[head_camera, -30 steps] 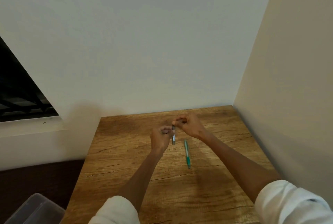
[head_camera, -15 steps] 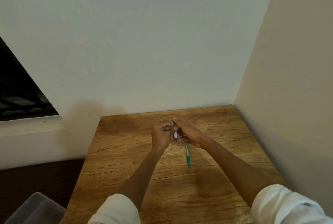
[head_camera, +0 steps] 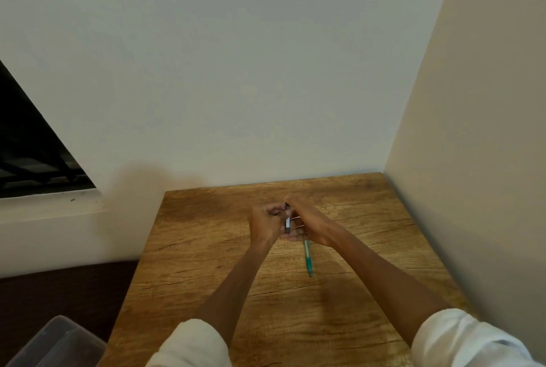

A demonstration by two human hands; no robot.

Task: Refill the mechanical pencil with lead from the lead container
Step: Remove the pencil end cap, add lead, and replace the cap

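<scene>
A slim grey lead container (head_camera: 287, 221) with a dark top stands nearly upright between my hands, above the wooden table (head_camera: 206, 263). My left hand (head_camera: 263, 223) is curled against its left side. My right hand (head_camera: 308, 223) closes on it from the right, fingers at its upper end. A green mechanical pencil (head_camera: 308, 257) lies on the table just below my right hand, tip pointing toward me; its far end is hidden under the hand. No loose lead can be made out.
The table sits in a corner, with a white wall behind and a beige wall (head_camera: 472, 160) on the right. A clear plastic bin (head_camera: 53, 343) stands at the lower left beside the table. A dark window (head_camera: 26, 154) is at the left.
My right hand has dropped from above the container's top to beside it, covering the pencil's far end. The container now sits higher between both hands.
</scene>
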